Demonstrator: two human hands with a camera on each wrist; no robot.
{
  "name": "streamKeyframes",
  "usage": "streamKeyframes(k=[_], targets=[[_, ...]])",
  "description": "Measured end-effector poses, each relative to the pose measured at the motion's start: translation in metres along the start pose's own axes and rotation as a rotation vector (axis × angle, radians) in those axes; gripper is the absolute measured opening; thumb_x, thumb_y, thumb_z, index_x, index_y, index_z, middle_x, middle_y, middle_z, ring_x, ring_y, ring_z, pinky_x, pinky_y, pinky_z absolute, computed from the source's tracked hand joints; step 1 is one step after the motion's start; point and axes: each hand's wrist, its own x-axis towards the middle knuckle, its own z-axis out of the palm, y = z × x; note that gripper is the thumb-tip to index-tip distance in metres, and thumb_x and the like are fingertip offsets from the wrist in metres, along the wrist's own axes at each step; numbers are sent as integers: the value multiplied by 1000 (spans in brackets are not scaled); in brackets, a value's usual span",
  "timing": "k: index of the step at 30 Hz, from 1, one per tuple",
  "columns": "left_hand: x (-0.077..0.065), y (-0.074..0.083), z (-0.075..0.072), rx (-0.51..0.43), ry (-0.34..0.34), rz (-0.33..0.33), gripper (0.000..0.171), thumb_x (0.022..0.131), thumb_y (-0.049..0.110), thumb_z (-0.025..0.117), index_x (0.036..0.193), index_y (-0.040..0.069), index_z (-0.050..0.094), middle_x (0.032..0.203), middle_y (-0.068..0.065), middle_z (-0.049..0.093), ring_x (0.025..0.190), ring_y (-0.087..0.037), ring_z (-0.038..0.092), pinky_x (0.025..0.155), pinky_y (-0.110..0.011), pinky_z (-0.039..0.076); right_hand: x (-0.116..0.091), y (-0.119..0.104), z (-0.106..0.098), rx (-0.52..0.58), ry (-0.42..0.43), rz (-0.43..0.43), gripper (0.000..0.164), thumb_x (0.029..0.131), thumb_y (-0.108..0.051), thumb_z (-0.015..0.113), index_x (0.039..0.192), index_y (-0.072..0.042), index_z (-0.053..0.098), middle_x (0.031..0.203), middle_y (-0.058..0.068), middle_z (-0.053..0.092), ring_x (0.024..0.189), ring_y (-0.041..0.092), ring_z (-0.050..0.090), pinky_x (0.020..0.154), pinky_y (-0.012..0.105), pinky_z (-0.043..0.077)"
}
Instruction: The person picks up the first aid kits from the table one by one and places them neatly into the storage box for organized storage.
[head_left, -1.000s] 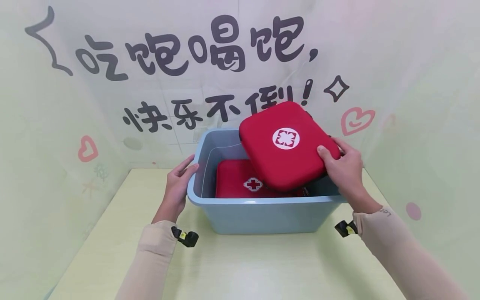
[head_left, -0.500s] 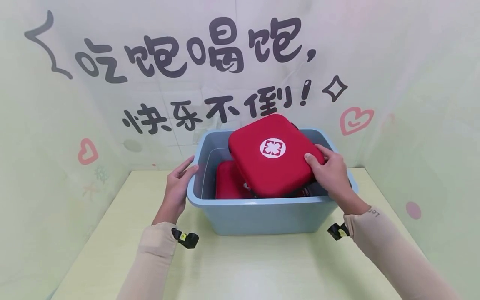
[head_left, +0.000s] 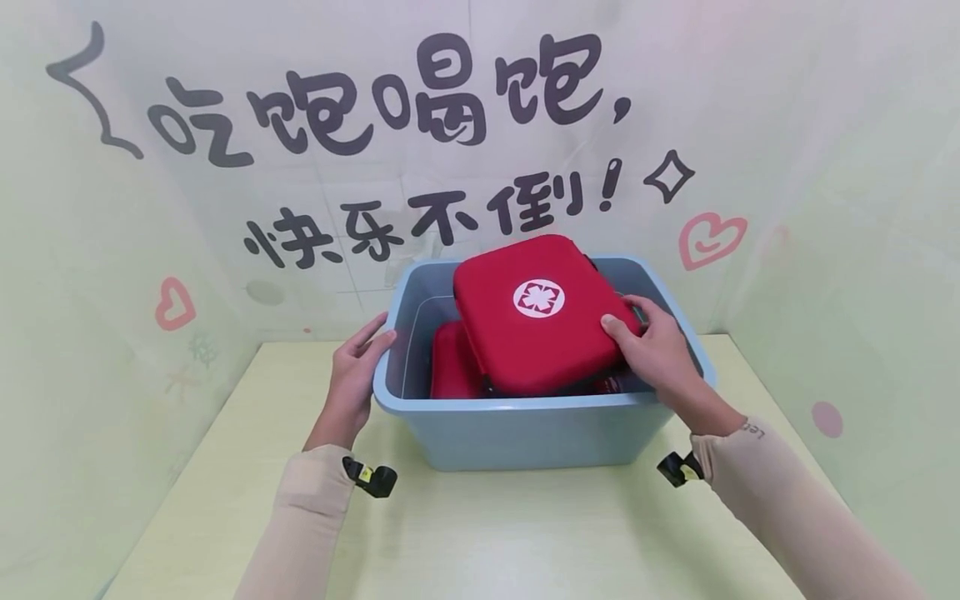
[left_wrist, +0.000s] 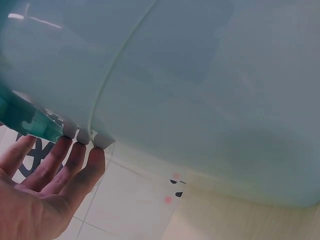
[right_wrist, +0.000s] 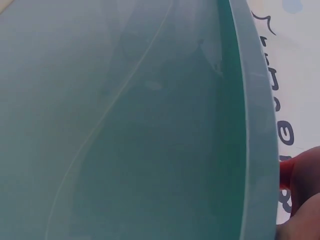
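A pale blue plastic bin (head_left: 525,437) stands on the table, its wall filling most of both wrist views. At its left end, my left hand (head_left: 348,383) holds the rim, with fingers (left_wrist: 75,165) against the outer wall in the left wrist view. My right hand (head_left: 660,354) grips the right corner of a red first-aid case (head_left: 525,342), thumb on top. That case has a white round emblem and lies tilted over the bin's opening. Beneath it, a second red first-aid case (head_left: 453,367) shows only in part. A dark printed item (head_left: 617,382) peeks out at the right, mostly hidden.
The light wooden table (head_left: 480,533) reaches toward me in front of the bin. A pale wall covering with black lettering (head_left: 450,92) rises close behind it, and similar panels enclose both sides.
My right hand has lowered the upper red case and moved it left, so it covers more of the case below. My left hand has stayed on the rim.
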Motion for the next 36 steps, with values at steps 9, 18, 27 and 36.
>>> streamKeyframes(k=[9,18,27,36], targets=[[1,1,-3,0,-4,9,54,97,32,65,148,22,50,145,-11,52,124,-23,55,96,-29,50,4,-5,3,-24,-413,-6,52,100,-25,59,142,3,45,115,24,64,91,30,69,83,40,57],[0,0,-2,-11,-8,2,54,97,32,66,148,22,50,145,-12,52,123,-23,55,95,-28,51,3,-5,6,-49,-448,-22,53,99,-27,59,142,1,46,130,26,58,103,35,67,85,44,57],[0,3,-7,41,2,-1,55,96,35,65,148,24,50,143,-13,52,119,-23,56,90,-25,51,2,-4,0,-72,-407,-87,53,100,-28,59,145,-2,45,130,23,59,111,37,63,92,50,53],[0,12,-12,271,41,146,60,96,34,66,150,18,45,139,-18,56,125,-32,56,104,-47,46,7,2,-17,-171,-180,-294,48,100,-22,61,141,-1,49,127,23,62,114,38,61,98,54,49]])
